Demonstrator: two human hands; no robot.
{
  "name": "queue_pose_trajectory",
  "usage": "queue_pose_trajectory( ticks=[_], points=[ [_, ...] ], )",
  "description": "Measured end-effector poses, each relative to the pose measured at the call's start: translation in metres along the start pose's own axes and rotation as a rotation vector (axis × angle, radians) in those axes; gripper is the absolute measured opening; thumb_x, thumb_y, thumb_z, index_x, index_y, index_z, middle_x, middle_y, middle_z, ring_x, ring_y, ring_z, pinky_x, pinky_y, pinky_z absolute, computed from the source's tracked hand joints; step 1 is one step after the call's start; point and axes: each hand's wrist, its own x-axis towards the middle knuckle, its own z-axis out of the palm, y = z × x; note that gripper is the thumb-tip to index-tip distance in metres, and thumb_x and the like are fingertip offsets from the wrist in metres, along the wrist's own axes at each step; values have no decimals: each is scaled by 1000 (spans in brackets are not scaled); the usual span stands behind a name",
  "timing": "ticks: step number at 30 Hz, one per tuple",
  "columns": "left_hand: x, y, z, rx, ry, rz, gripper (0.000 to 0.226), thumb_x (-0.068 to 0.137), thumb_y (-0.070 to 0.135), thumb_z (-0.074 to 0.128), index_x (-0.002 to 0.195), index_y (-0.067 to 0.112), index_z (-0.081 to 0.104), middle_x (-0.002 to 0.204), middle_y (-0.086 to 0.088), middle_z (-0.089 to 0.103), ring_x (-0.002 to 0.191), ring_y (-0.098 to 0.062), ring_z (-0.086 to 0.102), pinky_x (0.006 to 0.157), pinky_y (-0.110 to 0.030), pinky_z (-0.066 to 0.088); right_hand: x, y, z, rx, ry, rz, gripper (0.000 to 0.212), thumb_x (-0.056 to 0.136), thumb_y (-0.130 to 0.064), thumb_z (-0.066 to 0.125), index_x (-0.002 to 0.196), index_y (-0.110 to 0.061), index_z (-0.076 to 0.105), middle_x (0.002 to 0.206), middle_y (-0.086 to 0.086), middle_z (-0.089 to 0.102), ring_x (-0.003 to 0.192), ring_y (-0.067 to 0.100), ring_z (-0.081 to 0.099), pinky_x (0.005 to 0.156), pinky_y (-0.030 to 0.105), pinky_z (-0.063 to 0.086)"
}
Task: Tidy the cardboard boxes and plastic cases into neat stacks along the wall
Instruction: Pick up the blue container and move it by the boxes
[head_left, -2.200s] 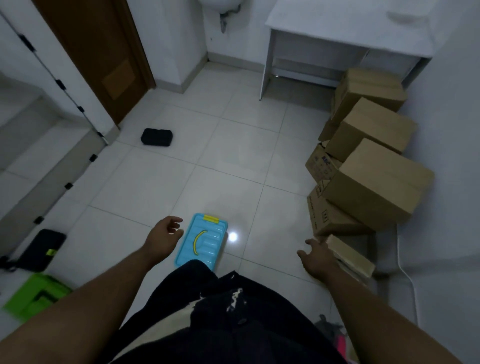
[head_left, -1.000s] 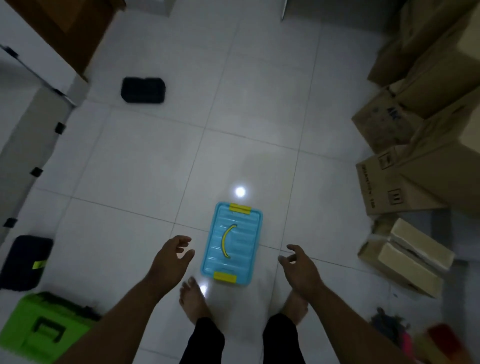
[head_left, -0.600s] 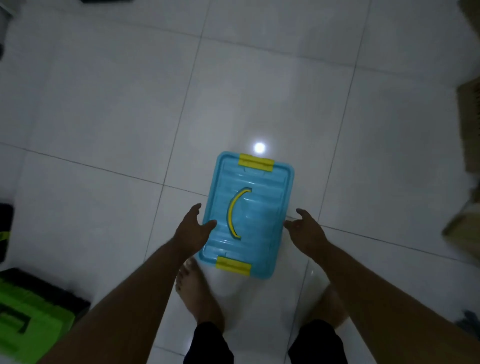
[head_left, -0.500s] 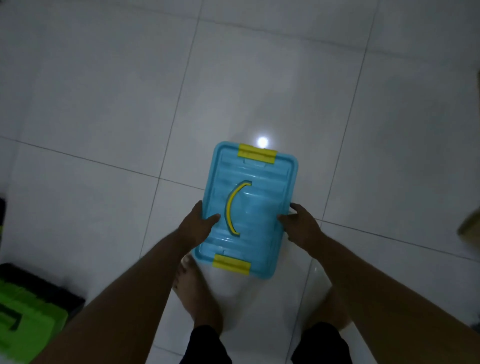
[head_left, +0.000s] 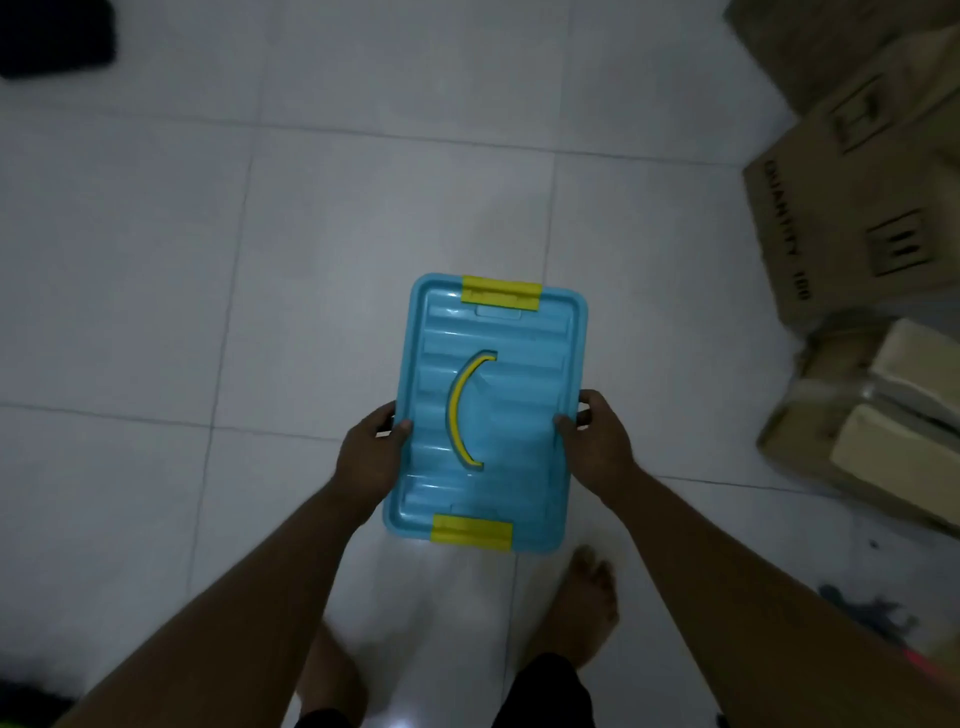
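Observation:
A light blue plastic case (head_left: 514, 395) with yellow latches at both short ends and a curved yellow handle on its lid is held flat above the tiled floor. My left hand (head_left: 370, 456) grips its left long edge, thumb on the lid. My right hand (head_left: 597, 439) grips the right long edge the same way. Brown cardboard boxes (head_left: 852, 208) stand piled at the right. Below them lies a low open carton holding pale flat boxes (head_left: 893, 447).
A black case (head_left: 54, 36) lies on the floor at the top left corner. My bare feet (head_left: 587, 603) stand on the white tiles under the case. A dark cloth heap (head_left: 862, 613) lies at the lower right by my right arm.
Both hands reached down to the blue case on the floor, closed on its long edges, and lifted it. The view swung right, bringing the cardboard boxes back in.

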Motion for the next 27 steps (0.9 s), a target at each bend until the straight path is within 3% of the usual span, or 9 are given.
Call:
queue_pose_trajectory(
  ticks=[3,7,12,16,18,20,22,23,27],
  points=[
    [8,34,65,54,-111,45,30,99,22,66,128,27,71,109,1,75,100,-19,74,92,-40,60,18,26,-69,2,90,31,34,101,-23,63,134,-13,56,89,-6,61,78,14,63,77,40,58],
    [12,61,154,124,-222,62,38,97,17,67,135,20,66,110,-5,72,105,-24,71,95,-40,57,33,74,-143,40,183,142,38,102,-19,60,139,-12,53,94,-2,64,89,24,67,82,42,58],
    [7,72,237,51,-413,-134,32,96,10,64,127,19,66,115,-2,74,104,-21,71,98,-43,57,36,129,-198,144,247,228,43,100,-1,54,141,-13,57,110,2,68,99,27,68,91,42,57],
    [6,80,276,54,-536,-192,13,103,13,58,112,19,65,107,1,73,92,-16,70,75,-22,59,38,167,-210,245,206,227,52,85,11,55,130,-13,66,108,1,74,97,23,72,85,42,62],
    [7,83,285,50,-540,-223,14,104,18,58,118,17,60,108,0,69,86,-10,66,61,-16,56,37,169,-211,250,225,243,53,88,14,53,132,-14,64,102,-7,70,89,12,68,69,24,60],
    [7,81,283,36,-538,-249,38,101,33,64,134,18,52,127,-2,64,99,-11,65,76,-22,56,36,166,-208,211,244,257,55,88,6,59,137,-18,60,104,-11,69,93,10,68,66,23,57],
    [4,75,276,115,-477,-207,68,96,46,67,153,18,42,143,-2,55,120,-17,57,102,-34,48,30,157,-205,167,245,263,59,85,-7,64,140,-24,56,116,-6,70,102,18,69,82,35,58],
    [-1,73,269,164,-424,-168,70,96,46,67,154,18,41,144,-2,54,125,-18,54,107,-35,44,24,152,-204,109,258,268,60,85,-11,65,143,-24,54,126,0,68,110,23,67,92,38,56],
    [-29,70,225,210,-235,-62,43,99,36,65,137,18,60,132,0,61,108,-15,61,89,-24,47,-7,124,-198,-158,263,271,66,92,-15,68,154,-11,44,153,18,46,139,35,47,111,39,41]
  ],
)
